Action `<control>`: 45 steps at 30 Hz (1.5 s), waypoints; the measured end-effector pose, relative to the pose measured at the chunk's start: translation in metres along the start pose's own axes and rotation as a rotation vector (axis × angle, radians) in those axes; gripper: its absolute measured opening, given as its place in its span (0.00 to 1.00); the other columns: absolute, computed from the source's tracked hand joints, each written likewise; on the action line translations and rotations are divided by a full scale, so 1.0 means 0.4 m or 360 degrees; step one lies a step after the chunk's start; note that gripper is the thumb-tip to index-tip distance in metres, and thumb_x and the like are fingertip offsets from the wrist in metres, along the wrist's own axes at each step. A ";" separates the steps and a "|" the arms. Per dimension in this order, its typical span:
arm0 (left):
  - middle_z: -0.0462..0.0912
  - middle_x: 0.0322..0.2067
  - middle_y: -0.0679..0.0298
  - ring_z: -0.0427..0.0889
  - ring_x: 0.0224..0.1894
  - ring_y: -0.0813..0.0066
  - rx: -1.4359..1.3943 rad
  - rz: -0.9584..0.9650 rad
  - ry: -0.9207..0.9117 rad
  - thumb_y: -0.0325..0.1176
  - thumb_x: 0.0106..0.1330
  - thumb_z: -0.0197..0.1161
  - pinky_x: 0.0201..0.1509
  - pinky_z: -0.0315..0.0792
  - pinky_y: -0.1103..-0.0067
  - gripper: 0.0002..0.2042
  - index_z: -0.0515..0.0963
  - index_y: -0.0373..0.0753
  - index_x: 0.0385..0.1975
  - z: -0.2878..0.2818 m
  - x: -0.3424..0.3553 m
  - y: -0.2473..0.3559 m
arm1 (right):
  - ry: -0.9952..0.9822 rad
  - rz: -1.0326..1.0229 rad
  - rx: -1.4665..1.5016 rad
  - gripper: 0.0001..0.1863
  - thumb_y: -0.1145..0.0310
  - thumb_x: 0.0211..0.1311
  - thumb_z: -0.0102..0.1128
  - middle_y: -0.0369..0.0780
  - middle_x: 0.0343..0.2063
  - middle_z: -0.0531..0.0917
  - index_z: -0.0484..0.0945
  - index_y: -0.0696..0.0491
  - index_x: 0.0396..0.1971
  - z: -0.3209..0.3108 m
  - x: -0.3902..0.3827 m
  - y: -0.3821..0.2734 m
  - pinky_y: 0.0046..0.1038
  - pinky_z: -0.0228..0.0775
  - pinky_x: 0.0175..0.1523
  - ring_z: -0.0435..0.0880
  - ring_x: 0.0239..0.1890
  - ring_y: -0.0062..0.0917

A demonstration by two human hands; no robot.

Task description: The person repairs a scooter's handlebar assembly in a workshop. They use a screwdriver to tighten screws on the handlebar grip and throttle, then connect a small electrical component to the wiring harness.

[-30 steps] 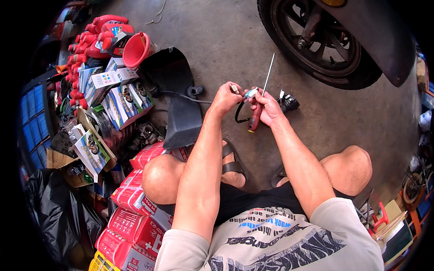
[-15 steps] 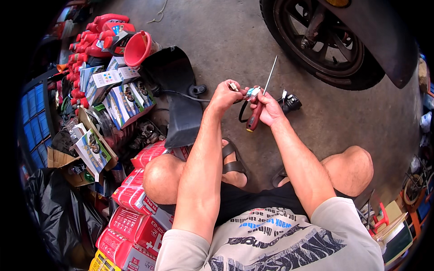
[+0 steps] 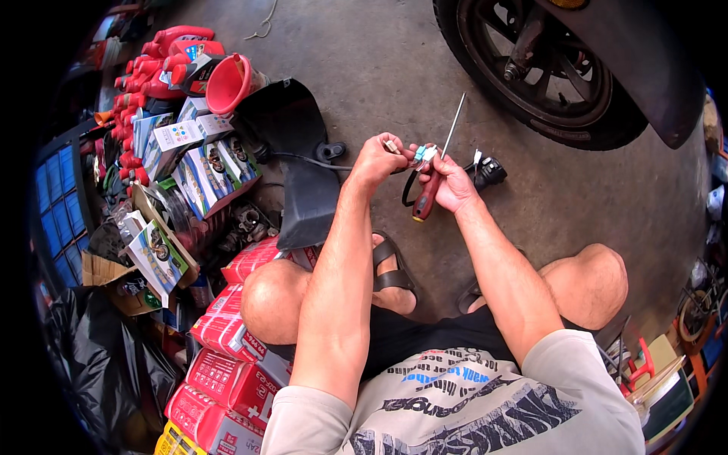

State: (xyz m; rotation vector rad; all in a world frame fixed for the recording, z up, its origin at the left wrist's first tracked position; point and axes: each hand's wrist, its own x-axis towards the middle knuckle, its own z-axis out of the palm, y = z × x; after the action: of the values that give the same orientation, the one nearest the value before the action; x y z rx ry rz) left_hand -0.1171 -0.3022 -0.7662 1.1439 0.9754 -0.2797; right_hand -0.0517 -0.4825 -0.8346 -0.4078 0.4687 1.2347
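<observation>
Pinched in my left hand (image 3: 379, 159) is a small beige connector (image 3: 391, 146). My right hand (image 3: 447, 182) grips a screwdriver with a red handle (image 3: 427, 202) and long steel shaft (image 3: 455, 121), its tip pointing away from me, along with white and light-blue connectors (image 3: 425, 156) between my two hands. A black cable loops down under them. Just beyond my right hand a black switch housing (image 3: 490, 172) with a white plug lies on the concrete floor. Left of my hands lies a black plastic panel (image 3: 307, 212) with a cable across it.
A scooter's front wheel (image 3: 542, 83) stands at top right. To the left are red bottles (image 3: 163, 80), a red funnel (image 3: 226, 82), cardboard boxes (image 3: 205, 174), stacked red cartons (image 3: 220, 387) and a black bag (image 3: 106, 356). Assorted items (image 3: 682, 326) line the right edge.
Since a second ago the light-blue connector has turned and shows more between my hands, and the screwdriver has shifted slightly right. Both hands keep their grip.
</observation>
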 end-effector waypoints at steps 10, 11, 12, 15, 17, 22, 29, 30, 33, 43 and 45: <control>0.85 0.33 0.60 0.84 0.37 0.75 0.0018 0.0011 -0.0015 0.15 0.54 0.64 0.41 0.78 0.81 0.12 0.72 0.39 0.31 0.002 -0.002 0.009 | -0.0017 0.0007 0.0002 0.14 0.66 0.69 0.58 0.43 0.59 0.77 0.76 0.50 0.52 0.008 0.001 -0.005 0.24 0.72 0.41 0.78 0.37 0.18; 0.85 0.34 0.60 0.84 0.37 0.75 0.0022 0.0005 -0.0020 0.15 0.54 0.64 0.41 0.78 0.81 0.12 0.72 0.39 0.32 0.001 0.000 0.008 | -0.0029 0.0006 -0.0003 0.15 0.65 0.68 0.59 0.44 0.61 0.76 0.75 0.50 0.53 0.002 0.002 -0.005 0.24 0.72 0.42 0.78 0.38 0.18; 0.85 0.34 0.59 0.84 0.37 0.75 0.0026 0.0000 -0.0025 0.15 0.54 0.64 0.41 0.78 0.81 0.12 0.72 0.39 0.32 0.001 0.002 0.007 | -0.0030 0.0006 -0.0006 0.16 0.65 0.68 0.59 0.44 0.61 0.76 0.75 0.50 0.53 -0.004 0.003 -0.005 0.24 0.72 0.42 0.78 0.38 0.18; 0.85 0.34 0.59 0.84 0.37 0.75 -0.0009 -0.0006 -0.0029 0.15 0.54 0.64 0.41 0.79 0.81 0.12 0.72 0.39 0.32 -0.002 0.005 0.001 | -0.0028 0.0017 -0.0010 0.16 0.65 0.68 0.59 0.44 0.61 0.75 0.75 0.50 0.53 -0.004 0.004 -0.003 0.24 0.72 0.42 0.78 0.38 0.18; 0.85 0.34 0.59 0.84 0.37 0.75 0.0004 -0.0001 -0.0020 0.15 0.54 0.64 0.41 0.79 0.80 0.12 0.72 0.39 0.32 -0.004 0.005 -0.001 | -0.0015 0.0023 -0.0010 0.16 0.65 0.69 0.59 0.44 0.61 0.75 0.75 0.50 0.54 -0.004 0.005 -0.002 0.24 0.72 0.42 0.78 0.38 0.18; 0.85 0.34 0.60 0.84 0.37 0.75 0.0003 0.0006 -0.0014 0.15 0.53 0.64 0.40 0.78 0.81 0.12 0.72 0.38 0.32 -0.003 -0.001 0.004 | -0.0029 0.0024 0.0007 0.15 0.66 0.70 0.57 0.44 0.61 0.75 0.75 0.50 0.54 -0.004 0.007 -0.002 0.25 0.72 0.42 0.78 0.39 0.18; 0.85 0.33 0.60 0.84 0.36 0.76 0.0062 0.0006 -0.0002 0.15 0.53 0.65 0.40 0.78 0.82 0.11 0.73 0.37 0.32 0.001 -0.007 0.015 | -0.0037 0.0027 0.0006 0.15 0.67 0.70 0.56 0.45 0.62 0.75 0.75 0.51 0.54 -0.002 0.005 -0.004 0.25 0.72 0.43 0.79 0.40 0.20; 0.85 0.33 0.60 0.84 0.36 0.76 0.0068 0.0003 -0.0001 0.15 0.53 0.65 0.40 0.78 0.82 0.11 0.73 0.37 0.32 0.002 -0.007 0.016 | -0.0002 0.0021 -0.0009 0.14 0.66 0.70 0.56 0.44 0.60 0.76 0.75 0.51 0.53 0.001 0.004 -0.004 0.24 0.72 0.42 0.78 0.39 0.19; 0.85 0.33 0.60 0.84 0.35 0.76 0.0036 0.0018 -0.0010 0.16 0.53 0.65 0.40 0.78 0.82 0.11 0.73 0.37 0.32 -0.001 0.000 0.005 | 0.0068 0.0000 -0.0041 0.13 0.66 0.70 0.57 0.42 0.56 0.79 0.77 0.52 0.51 0.025 -0.003 -0.006 0.23 0.73 0.40 0.77 0.35 0.18; 0.85 0.33 0.60 0.84 0.36 0.76 0.0056 0.0030 -0.0008 0.16 0.54 0.64 0.40 0.78 0.81 0.11 0.73 0.37 0.33 0.003 -0.008 0.014 | 0.0062 -0.0013 -0.0035 0.13 0.67 0.70 0.56 0.42 0.56 0.79 0.76 0.53 0.52 0.024 -0.008 -0.007 0.24 0.73 0.41 0.77 0.35 0.19; 0.85 0.34 0.60 0.84 0.36 0.76 0.0035 0.0037 -0.0009 0.15 0.54 0.64 0.40 0.78 0.81 0.11 0.73 0.38 0.33 0.003 -0.007 0.010 | 0.0062 -0.0012 -0.0031 0.13 0.67 0.70 0.56 0.42 0.56 0.79 0.76 0.53 0.52 0.027 -0.010 -0.008 0.24 0.73 0.41 0.77 0.35 0.19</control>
State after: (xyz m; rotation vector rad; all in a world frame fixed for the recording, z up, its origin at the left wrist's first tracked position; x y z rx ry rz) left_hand -0.1155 -0.3021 -0.7616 1.1729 0.9554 -0.2753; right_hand -0.0485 -0.4806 -0.8234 -0.4505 0.4884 1.2266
